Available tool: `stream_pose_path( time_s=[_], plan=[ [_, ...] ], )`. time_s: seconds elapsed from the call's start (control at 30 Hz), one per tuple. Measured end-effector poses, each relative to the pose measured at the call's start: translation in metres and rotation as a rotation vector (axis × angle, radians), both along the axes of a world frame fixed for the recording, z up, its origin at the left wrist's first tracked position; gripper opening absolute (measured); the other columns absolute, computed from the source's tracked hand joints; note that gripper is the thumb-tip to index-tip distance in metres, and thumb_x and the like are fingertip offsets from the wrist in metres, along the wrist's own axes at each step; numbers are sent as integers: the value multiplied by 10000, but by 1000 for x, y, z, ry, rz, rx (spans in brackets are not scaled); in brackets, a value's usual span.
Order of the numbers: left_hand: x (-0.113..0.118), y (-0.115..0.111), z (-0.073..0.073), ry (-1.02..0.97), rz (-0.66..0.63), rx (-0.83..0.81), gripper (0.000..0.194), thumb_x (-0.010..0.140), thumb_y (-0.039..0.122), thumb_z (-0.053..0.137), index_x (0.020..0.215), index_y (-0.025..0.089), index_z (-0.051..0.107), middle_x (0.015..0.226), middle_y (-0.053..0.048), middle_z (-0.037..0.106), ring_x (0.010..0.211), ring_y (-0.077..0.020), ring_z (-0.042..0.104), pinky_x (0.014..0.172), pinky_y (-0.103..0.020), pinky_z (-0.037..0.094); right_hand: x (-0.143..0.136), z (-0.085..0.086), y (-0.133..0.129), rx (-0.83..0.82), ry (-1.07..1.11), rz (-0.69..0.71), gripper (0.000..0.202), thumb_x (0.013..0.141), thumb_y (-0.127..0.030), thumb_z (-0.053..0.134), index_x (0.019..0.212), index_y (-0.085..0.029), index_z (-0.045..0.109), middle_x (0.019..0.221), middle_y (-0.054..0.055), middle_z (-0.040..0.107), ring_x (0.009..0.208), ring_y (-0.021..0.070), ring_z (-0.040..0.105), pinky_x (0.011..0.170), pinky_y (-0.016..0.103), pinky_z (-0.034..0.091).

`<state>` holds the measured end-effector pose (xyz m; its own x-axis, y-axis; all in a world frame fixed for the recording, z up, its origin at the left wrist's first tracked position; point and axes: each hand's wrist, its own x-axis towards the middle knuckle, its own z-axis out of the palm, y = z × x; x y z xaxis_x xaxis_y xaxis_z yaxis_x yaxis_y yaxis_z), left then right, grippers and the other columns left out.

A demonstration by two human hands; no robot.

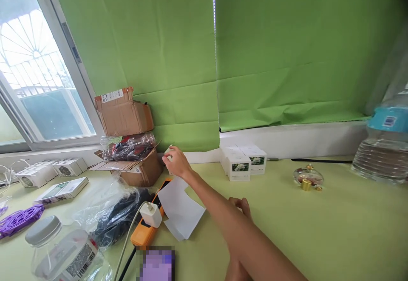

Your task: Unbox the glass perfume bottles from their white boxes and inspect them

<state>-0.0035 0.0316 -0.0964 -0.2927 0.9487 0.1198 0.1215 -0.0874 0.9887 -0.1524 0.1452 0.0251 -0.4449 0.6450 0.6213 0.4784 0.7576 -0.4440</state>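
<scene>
My right hand [179, 163] reaches across to the left, near the opened carton [151, 168], with its fingers closed on a small white box [171, 172]. Most of that box is hidden behind the hand. Under my right forearm, my left hand [241, 205] is low over the table with curled fingers; the forearm covers part of it, and whatever it may hold does not show. Several white boxes with flower pictures [239, 168] stand together by the wall, beyond my left hand. White paper sheets [182, 211] lie below my right hand.
An orange power strip [142, 235] carries a white charger [151, 215]. Left of it are a bagged dark item [119, 217], a clear jar [68, 255] and a purple object [21, 221]. A glass ornament [308, 177] and large water bottle [379, 149] stand right.
</scene>
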Motion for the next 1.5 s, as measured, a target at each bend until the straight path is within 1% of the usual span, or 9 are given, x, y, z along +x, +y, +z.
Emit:
stream_pose_path(
  time_s=[0.1, 0.37, 0.6, 0.87, 1.03, 1.13, 1.23, 1.37, 1.5],
  plan=[
    [-1, 10, -5, -38, 76, -14, 468, 842, 693, 387, 796, 236, 477, 841, -67, 537, 848, -229, 537, 766, -328, 425, -13, -6, 14, -85, 44, -15, 309, 907, -341, 492, 869, -152, 733, 1102, 129, 656, 1152, 223, 538, 905, 305, 429],
    [-5, 7, 0, -150, 52, -5, 454, 840, 684, 400, 718, 248, 371, 752, -28, 457, 732, -200, 491, 724, -317, 406, -21, -26, 39, -227, -21, 28, 353, 901, -413, 510, 751, -157, 701, 889, 96, 698, 860, 206, 636, 734, 269, 433],
    [-3, 8, -1, -72, 25, -24, 469, 833, 687, 416, 694, 241, 366, 704, -14, 452, 716, -194, 484, 725, -319, 397, -1, -30, 35, -181, -68, -15, 386, 968, -299, 386, 732, -142, 648, 749, 96, 676, 757, 188, 614, 695, 262, 388],
    [1, -7, 17, 113, -13, 6, 482, 865, 666, 380, 726, 219, 495, 645, -13, 509, 601, -167, 480, 566, -284, 359, 26, -23, -3, -32, 59, -107, 391, 991, -242, 288, 893, -131, 650, 922, 120, 673, 852, 194, 622, 766, 272, 436],
    [7, -24, 21, 545, -136, 344, 354, 946, 465, 353, 1023, 244, 618, 980, -84, 661, 851, -229, 609, 735, -345, 469, 54, -19, -39, 98, 148, -153, 435, 989, -223, 224, 1173, -133, 608, 1191, 137, 615, 1127, 212, 553, 931, 312, 459],
    [14, -24, 6, 947, -201, 591, 377, 889, 447, 481, 1214, 273, 560, 1254, -97, 596, 1084, -303, 573, 883, -452, 466, 78, -25, -60, 214, 217, -141, 454, 978, -218, 236, 1325, -112, 508, 1297, 141, 563, 1225, 211, 502, 1019, 352, 440],
    [24, -18, -10, 1150, -81, 737, 482, 886, 440, 503, 1319, 230, 481, 1408, -103, 490, 1227, -313, 507, 984, -476, 429, 104, -32, -81, 309, 262, -92, 475, 968, -224, 261, 1394, -97, 430, 1399, 147, 473, 1319, 218, 419, 1071, 378, 409],
    [39, -18, -14, 1437, -218, 1006, 523, 895, 524, 478, 1318, 216, 473, 1438, -75, 461, 1254, -269, 501, 1001, -408, 432, 138, -33, -106, 285, 281, -101, 506, 958, -218, 298, 1446, -95, 345, 1447, 148, 418, 1363, 223, 360, 1087, 393, 403],
    [52, -28, -11, 1629, -267, 1204, 344, 951, 355, 444, 1265, 229, 509, 1448, -48, 445, 1246, -217, 513, 1022, -363, 410, 169, -35, -134, 269, 234, -114, 569, 946, -236, 340, 1493, -111, 247, 1483, 146, 369, 1382, 248, 327, 1083, 419, 411]
  ],
)
